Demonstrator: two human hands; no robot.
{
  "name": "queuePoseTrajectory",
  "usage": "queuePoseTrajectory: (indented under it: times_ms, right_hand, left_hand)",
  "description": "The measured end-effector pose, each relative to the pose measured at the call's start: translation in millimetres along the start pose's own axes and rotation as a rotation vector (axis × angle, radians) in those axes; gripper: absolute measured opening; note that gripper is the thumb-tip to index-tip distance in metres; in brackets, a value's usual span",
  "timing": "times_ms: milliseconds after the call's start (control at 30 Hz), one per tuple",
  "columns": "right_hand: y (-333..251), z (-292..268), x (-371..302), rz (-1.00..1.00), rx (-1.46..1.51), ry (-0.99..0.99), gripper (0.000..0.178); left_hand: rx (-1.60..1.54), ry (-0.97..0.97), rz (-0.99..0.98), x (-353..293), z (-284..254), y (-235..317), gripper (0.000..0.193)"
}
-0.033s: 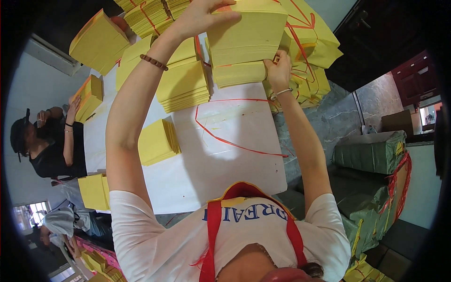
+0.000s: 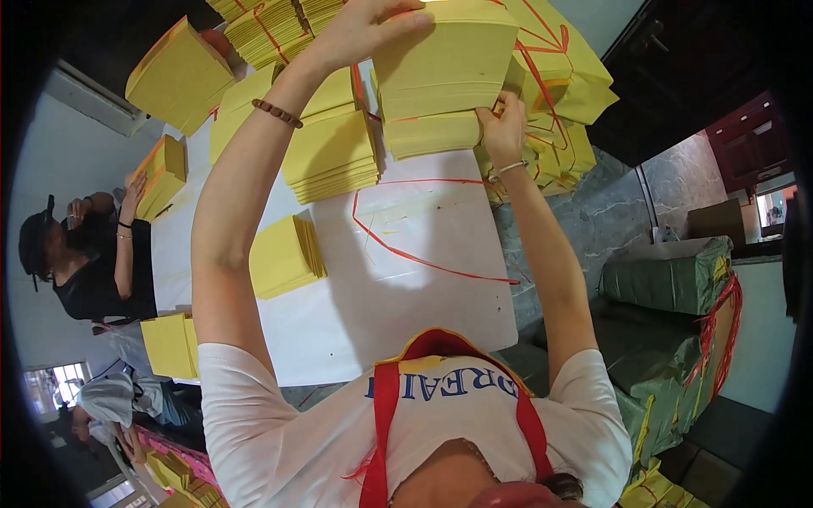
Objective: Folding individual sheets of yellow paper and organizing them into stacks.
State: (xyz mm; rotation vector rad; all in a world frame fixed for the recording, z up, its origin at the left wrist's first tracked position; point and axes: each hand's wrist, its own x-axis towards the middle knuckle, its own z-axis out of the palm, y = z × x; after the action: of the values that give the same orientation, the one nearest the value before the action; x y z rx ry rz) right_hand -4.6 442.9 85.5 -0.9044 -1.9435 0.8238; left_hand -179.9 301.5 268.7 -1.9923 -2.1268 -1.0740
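Note:
At the far end of the white-covered table [image 2: 406, 313], a tall stack of yellow paper [image 2: 445, 59] stands in front of me. My left hand [image 2: 385, 32] is closed over its top left edge, the thumb along the front face and the other fingers partly hidden behind. Below it lies a lower stack of yellow paper [image 2: 436, 134]. My right hand [image 2: 504, 127] grips the right end of this lower stack, its thumb against the edge and its fingers curled. A red plastic strip [image 2: 398, 245] runs loosely over the tabletop, bent at the left.
More yellow paper stacks [image 2: 330, 157] stand left of the tall one, with a small stack [image 2: 284, 258] nearer me. Red-tied bundles [image 2: 563, 76] sit at the far right. A co-worker [image 2: 93, 254] works at the left edge. Green wrapped bales [image 2: 660, 339] lie on the right.

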Motion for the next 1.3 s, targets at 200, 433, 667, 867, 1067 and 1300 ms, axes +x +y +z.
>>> queuePoseTrajectory:
  times_ms: [200,433,667,867,1067,1300]
  right_hand:
    - [-11,-6,-1,0.112,0.194,-0.101,0.034]
    - [-10,-3,10,0.256,0.751,-0.241,0.032]
    - [-15,-6,17,0.702,1.545,-0.318,0.031]
    - [-18,-8,27,0.897,1.625,-0.248,0.048]
    - [-40,-10,47,0.845,1.475,-0.596,0.049]
    - [-44,0,59,0.726,1.316,-0.656,0.045]
  left_hand:
    - [-0.364,0.059,-0.31,-3,-1,-21,0.057]
    - [-0.369,0.019,-0.45,8,-6,-28,0.056]
    - [-0.477,0.359,-0.495,9,5,-68,0.047]
    - [-0.685,0.253,-0.813,2,22,-44,0.049]
    - [-1.111,0.139,-0.866,0,7,-74,0.047]
    - [-1.405,0.172,-0.75,-8,6,-84,0.029]
